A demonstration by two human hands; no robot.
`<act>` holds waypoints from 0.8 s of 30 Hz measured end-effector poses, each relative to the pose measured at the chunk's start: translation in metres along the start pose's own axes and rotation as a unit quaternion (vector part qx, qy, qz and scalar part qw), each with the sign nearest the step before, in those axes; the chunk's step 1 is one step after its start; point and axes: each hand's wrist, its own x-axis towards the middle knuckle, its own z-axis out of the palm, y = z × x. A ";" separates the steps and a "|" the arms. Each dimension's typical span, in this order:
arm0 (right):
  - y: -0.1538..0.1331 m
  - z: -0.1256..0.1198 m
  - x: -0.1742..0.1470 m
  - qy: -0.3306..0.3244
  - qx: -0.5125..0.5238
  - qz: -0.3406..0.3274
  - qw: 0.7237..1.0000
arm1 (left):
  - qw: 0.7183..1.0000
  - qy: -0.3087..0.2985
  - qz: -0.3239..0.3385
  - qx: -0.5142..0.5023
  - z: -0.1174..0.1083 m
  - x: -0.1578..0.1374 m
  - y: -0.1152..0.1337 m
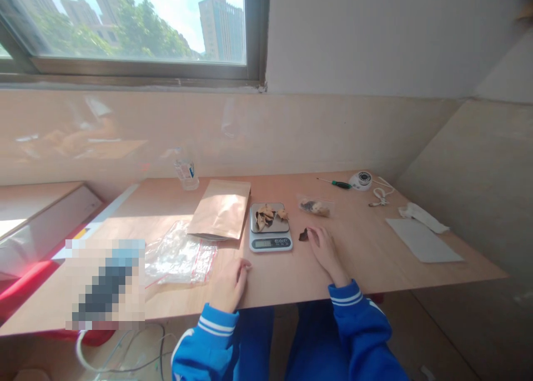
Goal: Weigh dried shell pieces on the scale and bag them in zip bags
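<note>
A digital kitchen scale (271, 243) sits at the middle of the table, its small display facing me. On its metal plate lies a heap of brown, curled dried pieces (266, 217). To the right of the scale, my right hand (323, 250) pinches a dark dried piece (303, 235) close to the tabletop. My left hand (229, 284) rests at the table's front edge with its fingers curled in, and nothing shows in it. Beside it lies a clear zip bag (183, 256) with red edging. A brown paper pouch (222, 209) lies flat left of the scale.
Behind my right hand is a small clear bag with dried contents (315, 206). A screwdriver (341, 185), a white dome camera (360, 181) and its cable (381, 195) lie at the back right. White paper (422, 240) is on the right, a plastic bottle (187, 175) at the back left.
</note>
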 end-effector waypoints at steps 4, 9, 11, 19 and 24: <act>0.002 0.000 -0.003 -0.011 -0.018 -0.006 1.000 | 1.000 -0.007 0.000 0.009 0.000 0.000 0.000; 0.001 0.002 -0.003 0.003 -0.014 -0.012 1.000 | 1.000 -0.015 -0.003 0.010 0.000 0.000 -0.001; 0.001 0.002 -0.004 0.006 -0.012 -0.010 1.000 | 1.000 -0.009 -0.008 0.007 0.002 -0.001 -0.003; 0.003 0.002 -0.003 0.013 -0.015 -0.010 1.000 | 0.973 0.197 -0.077 -0.092 0.005 0.009 -0.018; 0.003 0.001 -0.001 0.005 -0.016 -0.016 1.000 | 0.922 0.290 -0.192 -0.171 -0.017 0.043 -0.034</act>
